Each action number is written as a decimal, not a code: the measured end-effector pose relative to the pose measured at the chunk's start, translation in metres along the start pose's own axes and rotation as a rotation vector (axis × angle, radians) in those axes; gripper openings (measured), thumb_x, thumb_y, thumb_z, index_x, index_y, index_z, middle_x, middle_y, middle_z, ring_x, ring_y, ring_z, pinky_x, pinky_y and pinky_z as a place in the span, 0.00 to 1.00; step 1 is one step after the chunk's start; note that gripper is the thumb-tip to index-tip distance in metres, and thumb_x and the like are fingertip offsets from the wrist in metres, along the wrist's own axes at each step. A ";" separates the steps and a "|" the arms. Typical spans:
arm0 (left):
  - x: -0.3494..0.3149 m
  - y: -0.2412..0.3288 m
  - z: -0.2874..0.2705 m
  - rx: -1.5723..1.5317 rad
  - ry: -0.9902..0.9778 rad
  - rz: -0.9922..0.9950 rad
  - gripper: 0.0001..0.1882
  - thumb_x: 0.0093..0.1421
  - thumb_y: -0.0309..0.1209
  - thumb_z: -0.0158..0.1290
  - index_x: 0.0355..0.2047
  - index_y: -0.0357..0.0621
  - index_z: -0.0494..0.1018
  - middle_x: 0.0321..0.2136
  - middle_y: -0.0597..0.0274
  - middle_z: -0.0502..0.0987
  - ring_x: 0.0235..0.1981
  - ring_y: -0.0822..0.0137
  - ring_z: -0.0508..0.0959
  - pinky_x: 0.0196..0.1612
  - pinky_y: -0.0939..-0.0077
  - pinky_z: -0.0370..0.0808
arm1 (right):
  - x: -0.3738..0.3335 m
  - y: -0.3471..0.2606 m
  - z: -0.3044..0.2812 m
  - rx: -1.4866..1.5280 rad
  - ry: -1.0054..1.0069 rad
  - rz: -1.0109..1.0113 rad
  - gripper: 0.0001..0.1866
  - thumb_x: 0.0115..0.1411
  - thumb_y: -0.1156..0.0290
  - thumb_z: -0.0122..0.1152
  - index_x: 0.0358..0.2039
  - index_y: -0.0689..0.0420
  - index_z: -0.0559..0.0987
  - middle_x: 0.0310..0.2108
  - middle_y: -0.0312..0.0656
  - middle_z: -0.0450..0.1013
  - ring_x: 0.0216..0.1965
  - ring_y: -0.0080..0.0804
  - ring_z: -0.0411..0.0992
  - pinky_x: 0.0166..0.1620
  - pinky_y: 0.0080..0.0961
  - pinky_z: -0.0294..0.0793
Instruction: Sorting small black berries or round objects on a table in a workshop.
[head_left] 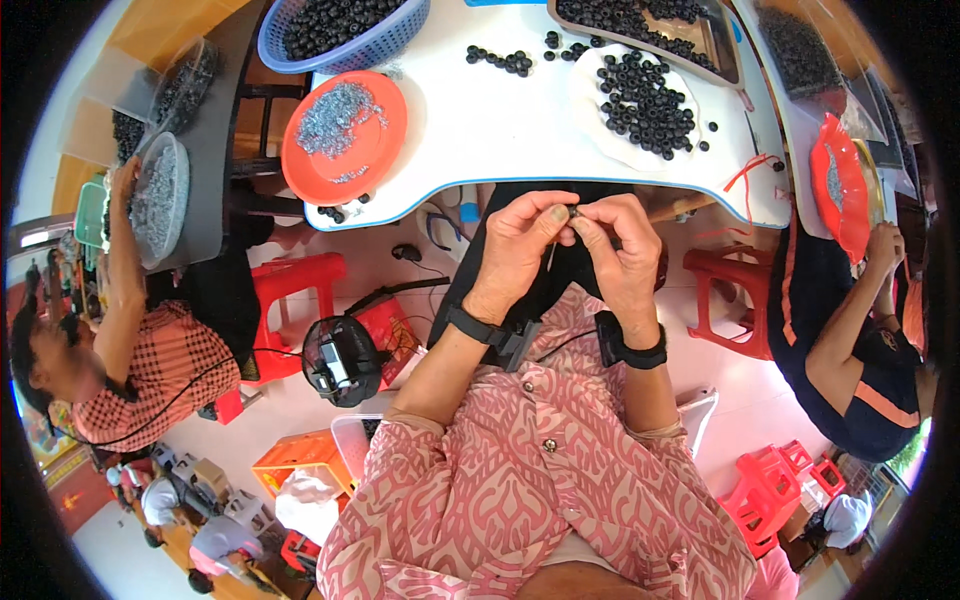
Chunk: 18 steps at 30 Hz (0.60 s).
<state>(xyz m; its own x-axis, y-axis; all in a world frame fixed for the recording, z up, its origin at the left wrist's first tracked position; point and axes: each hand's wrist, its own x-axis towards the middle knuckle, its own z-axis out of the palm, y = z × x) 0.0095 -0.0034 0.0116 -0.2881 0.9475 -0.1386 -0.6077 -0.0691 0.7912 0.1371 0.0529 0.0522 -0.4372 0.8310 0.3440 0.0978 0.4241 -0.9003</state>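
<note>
Close together in front of the table's near edge, my left hand and my right hand pinch at the same spot with thumbs and forefingers. A small dark piece shows between the fingertips; its kind is mostly hidden by them. On the white table ahead, a red plate at the left holds a heap of small shiny silver-blue pieces. Toward the right, a white scalloped plate carries many round black pieces with holes in them.
A blue basket of black pieces stands at the far left, a metal tray of them at the far right. Loose black pieces lie between. Co-workers sit on the left and right. Red stools flank me.
</note>
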 end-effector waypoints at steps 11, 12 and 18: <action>-0.003 0.004 -0.004 -0.352 -0.137 -0.047 0.14 0.64 0.26 0.52 0.49 0.36 0.74 0.37 0.61 0.79 0.34 0.72 0.77 0.43 0.73 0.76 | -0.002 -0.010 0.008 0.132 0.052 0.114 0.04 0.61 0.81 0.59 0.36 0.64 0.77 0.36 0.37 0.70 0.34 0.19 0.71 0.36 0.16 0.72; -0.004 0.006 -0.004 -0.363 -0.137 -0.040 0.14 0.64 0.26 0.52 0.49 0.36 0.74 0.37 0.61 0.79 0.34 0.72 0.77 0.43 0.73 0.76 | -0.002 -0.011 0.009 0.134 0.067 0.122 0.03 0.61 0.80 0.59 0.36 0.64 0.77 0.36 0.37 0.70 0.34 0.19 0.71 0.36 0.16 0.72; -0.009 0.015 -0.001 -0.275 -0.122 0.013 0.14 0.64 0.24 0.53 0.49 0.35 0.74 0.39 0.60 0.79 0.36 0.72 0.77 0.44 0.76 0.76 | -0.004 -0.008 0.011 0.242 0.066 0.239 0.03 0.62 0.78 0.58 0.37 0.61 0.78 0.34 0.34 0.73 0.31 0.16 0.71 0.33 0.14 0.70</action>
<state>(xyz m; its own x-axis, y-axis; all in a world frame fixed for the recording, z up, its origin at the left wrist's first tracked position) 0.0024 -0.0130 0.0240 -0.2166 0.9753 -0.0441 -0.7870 -0.1477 0.5990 0.1280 0.0422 0.0547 -0.3683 0.9213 0.1249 -0.0282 0.1233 -0.9920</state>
